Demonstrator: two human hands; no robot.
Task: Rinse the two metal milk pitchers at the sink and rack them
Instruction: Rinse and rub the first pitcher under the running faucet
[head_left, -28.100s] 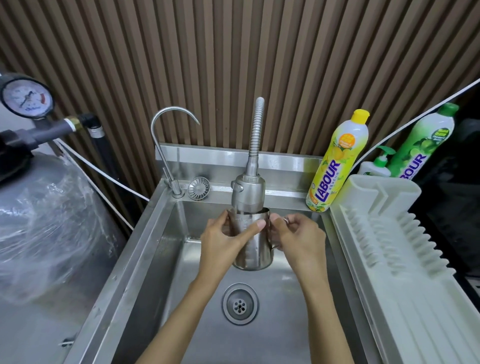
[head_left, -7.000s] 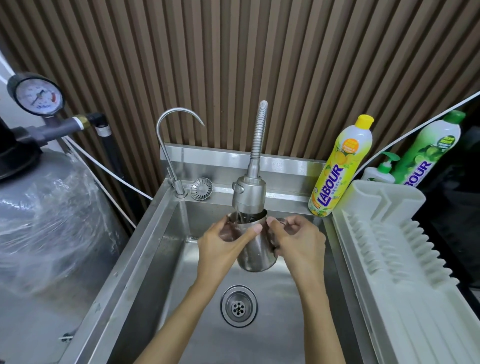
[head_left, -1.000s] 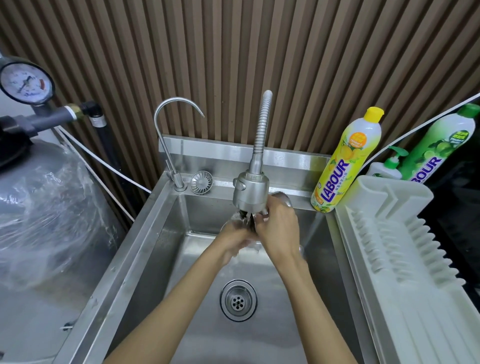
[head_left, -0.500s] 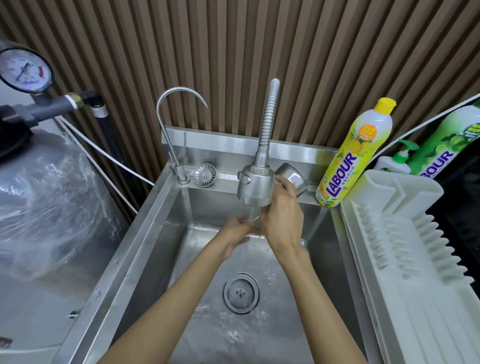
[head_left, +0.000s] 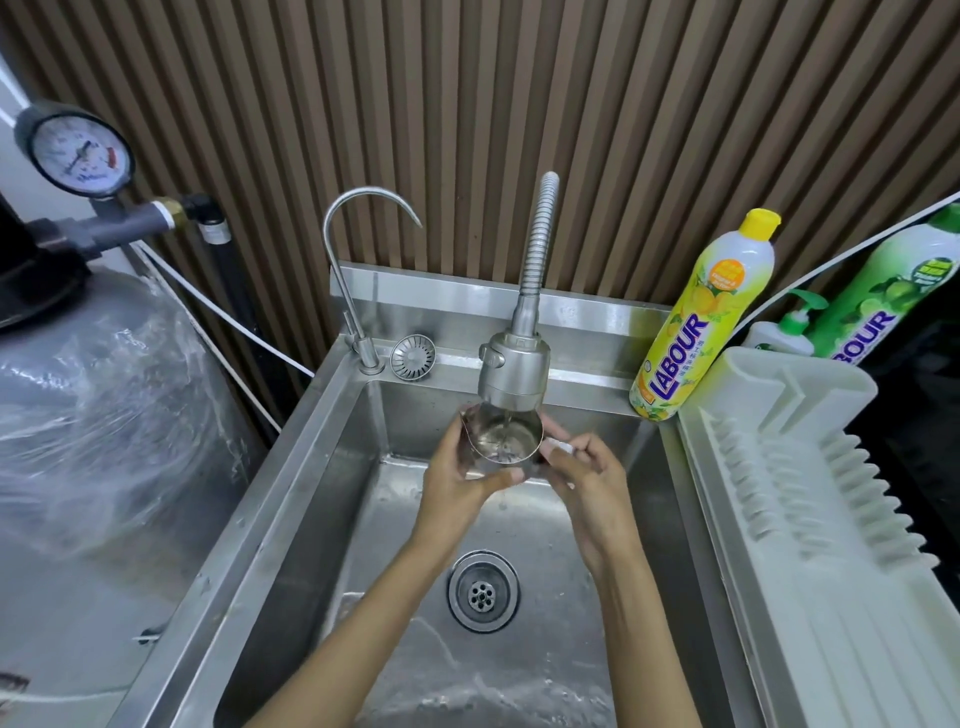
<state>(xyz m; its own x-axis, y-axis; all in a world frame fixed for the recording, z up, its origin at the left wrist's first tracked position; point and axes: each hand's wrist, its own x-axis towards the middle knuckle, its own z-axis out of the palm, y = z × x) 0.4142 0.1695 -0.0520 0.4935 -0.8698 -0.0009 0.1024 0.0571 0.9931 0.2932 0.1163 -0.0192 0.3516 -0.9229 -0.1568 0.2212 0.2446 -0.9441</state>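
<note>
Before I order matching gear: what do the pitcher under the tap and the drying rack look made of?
The pitcher looks like polished stainless steel, mirror-bright with reflections inside. The drying rack seems moulded plastic, matte off-white, with ribbed slots.

The small polished metal milk pitcher (head_left: 506, 441) shines mirror-bright; the stainless steel sink (head_left: 332, 493) looks brushed. The white ribbed plastic drying rack (head_left: 857, 597) is matt, the yellow plastic detergent bottle (head_left: 701, 322) glossy.
</note>
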